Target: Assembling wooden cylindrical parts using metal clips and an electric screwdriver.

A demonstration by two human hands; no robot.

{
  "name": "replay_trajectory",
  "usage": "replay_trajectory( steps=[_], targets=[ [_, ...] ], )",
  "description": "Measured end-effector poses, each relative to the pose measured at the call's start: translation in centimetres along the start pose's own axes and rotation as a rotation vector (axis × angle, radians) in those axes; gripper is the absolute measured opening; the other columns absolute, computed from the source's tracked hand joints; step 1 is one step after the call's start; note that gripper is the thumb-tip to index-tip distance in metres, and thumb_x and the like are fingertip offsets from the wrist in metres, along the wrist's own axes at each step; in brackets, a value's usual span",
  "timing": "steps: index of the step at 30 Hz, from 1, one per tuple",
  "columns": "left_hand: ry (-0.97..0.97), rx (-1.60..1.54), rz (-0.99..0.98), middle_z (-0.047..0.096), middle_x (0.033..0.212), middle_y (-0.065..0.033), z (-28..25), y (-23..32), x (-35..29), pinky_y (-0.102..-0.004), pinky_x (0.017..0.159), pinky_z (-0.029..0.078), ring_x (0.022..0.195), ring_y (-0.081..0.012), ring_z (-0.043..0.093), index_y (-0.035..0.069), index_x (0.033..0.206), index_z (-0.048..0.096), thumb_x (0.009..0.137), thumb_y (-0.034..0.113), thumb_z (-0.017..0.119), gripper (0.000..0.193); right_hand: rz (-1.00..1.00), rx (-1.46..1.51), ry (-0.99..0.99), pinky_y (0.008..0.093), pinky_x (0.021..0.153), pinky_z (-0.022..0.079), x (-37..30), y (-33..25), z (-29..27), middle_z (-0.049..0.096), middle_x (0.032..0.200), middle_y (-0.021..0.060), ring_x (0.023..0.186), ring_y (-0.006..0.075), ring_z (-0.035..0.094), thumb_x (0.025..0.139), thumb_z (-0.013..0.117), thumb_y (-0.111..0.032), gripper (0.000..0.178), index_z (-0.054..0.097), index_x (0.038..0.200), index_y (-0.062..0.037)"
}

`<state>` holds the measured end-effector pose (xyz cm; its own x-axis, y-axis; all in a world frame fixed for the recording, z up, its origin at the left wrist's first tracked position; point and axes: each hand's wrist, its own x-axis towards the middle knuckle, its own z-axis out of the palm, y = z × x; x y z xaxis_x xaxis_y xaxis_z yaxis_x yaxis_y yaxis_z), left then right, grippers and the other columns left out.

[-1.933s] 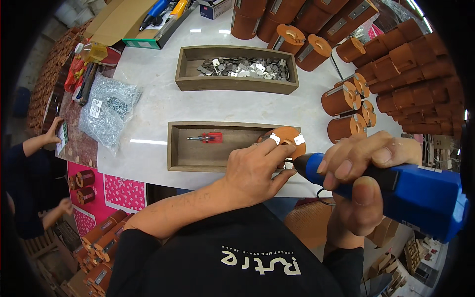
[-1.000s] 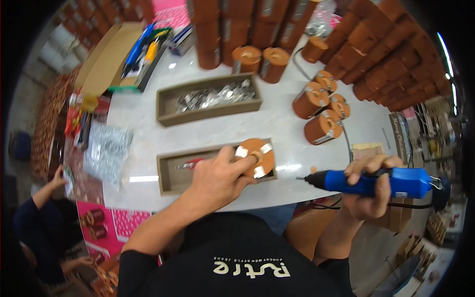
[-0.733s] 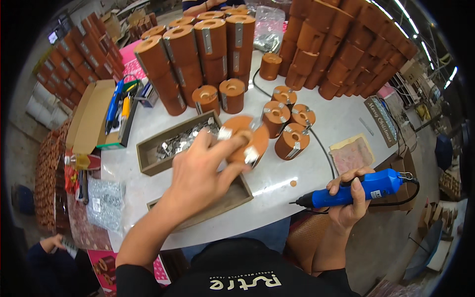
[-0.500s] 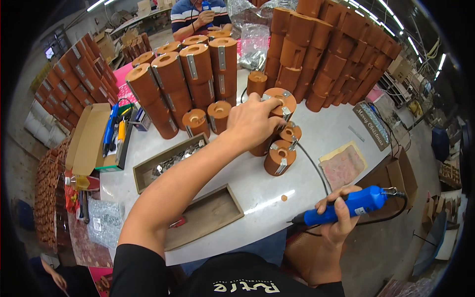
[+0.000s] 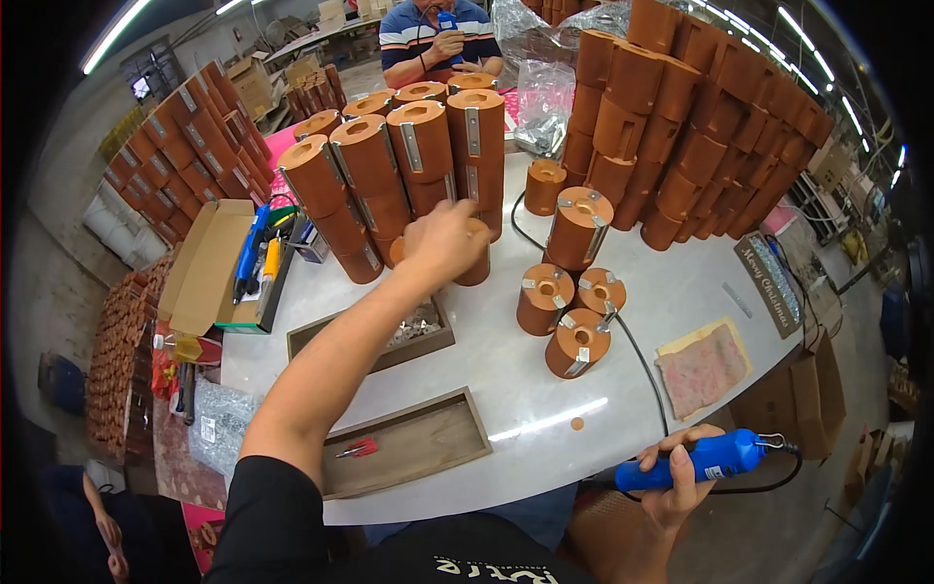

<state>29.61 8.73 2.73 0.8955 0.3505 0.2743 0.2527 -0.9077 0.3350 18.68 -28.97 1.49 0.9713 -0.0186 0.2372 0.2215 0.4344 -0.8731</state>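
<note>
My left hand [image 5: 443,238] reaches far across the white table [image 5: 506,380] and closes over a short orange cylinder [image 5: 477,268] at the foot of the tall stacked cylinders [image 5: 418,161]. My right hand [image 5: 676,477] hangs low at the table's near edge, gripping a blue power screwdriver [image 5: 705,459] with its tip pointing left. Several finished cylinders with metal brackets [image 5: 574,282] stand just right of my left hand, one stacked taller [image 5: 581,226].
A wooden tray of metal brackets [image 5: 336,343] sits under my left forearm. A nearer wooden tray [image 5: 438,443] holds a red-handled tool [image 5: 358,449]. At the left an open cardboard box [image 5: 209,263] holds tools. A pink cloth [image 5: 705,360] lies right. Another person [image 5: 443,34] sits opposite.
My left hand carried a bracketed cylinder from the near tray up to the group at the back, set it down, then moved left onto a plain cylinder. The screwdriver hand dropped to the table's edge.
</note>
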Motion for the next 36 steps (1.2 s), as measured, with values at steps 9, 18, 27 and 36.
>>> replay_trajectory(
  steps=[9, 18, 27, 36],
  targets=[
    [-0.094, 0.144, 0.022, 0.065, 0.106, -0.0175, 3.0, -1.7, 0.1, -0.0468, 0.084, 0.052, 0.097, -0.0389, 0.066, 0.013, 0.109, 0.066, 0.078, 0.033, 0.073, 0.038, 0.12, 0.002, -0.075, 0.0366, 0.063, 0.056, -0.9, 1.0, 1.5, 0.061, 0.082, 0.0162, 0.059, 0.0217, 0.06, 0.081, 0.064, -0.003, 0.033, 0.046, 0.108, -0.0028],
    [-0.109, -0.073, 0.129, 0.067, 0.101, -0.0171, -1.8, -1.7, -4.8, -0.0474, 0.079, 0.049, 0.098, -0.038, 0.063, 0.007, 0.104, 0.064, 0.081, 0.019, 0.07, 0.026, 0.201, -0.1, -0.24, 0.034, 0.065, 0.055, -3.6, 0.9, 1.4, 0.063, 0.087, 0.0175, 0.063, 0.0197, 0.061, 0.079, 0.067, 0.001, 0.035, 0.047, 0.108, -0.0006],
    [-0.33, -0.168, 0.303, 0.06, 0.086, -0.0096, -13.0, -1.5, -23.2, -0.0386, 0.063, 0.051, 0.076, -0.031, 0.064, 0.008, 0.113, 0.062, 0.076, 0.005, 0.071, 0.039, 0.321, -0.436, -0.758, 0.0281, 0.081, 0.051, -3.9, 4.7, 4.6, 0.069, 0.108, 0.0138, 0.09, 0.0148, 0.065, 0.073, 0.076, 0.0, 0.033, 0.063, 0.102, 0.0042],
    [-0.312, -0.182, 0.238, 0.059, 0.084, -0.007, -11.6, -4.0, -25.5, -0.0375, 0.057, 0.049, 0.071, -0.0276, 0.064, 0.009, 0.117, 0.062, 0.078, 0.007, 0.071, 0.04, 0.341, -0.711, -1.004, 0.0232, 0.076, 0.048, -5.6, 6.5, 6.5, 0.07, 0.102, 0.0067, 0.078, 0.0045, 0.056, 0.073, 0.077, -0.004, 0.054, 0.062, 0.124, 0.0006]
  ],
)
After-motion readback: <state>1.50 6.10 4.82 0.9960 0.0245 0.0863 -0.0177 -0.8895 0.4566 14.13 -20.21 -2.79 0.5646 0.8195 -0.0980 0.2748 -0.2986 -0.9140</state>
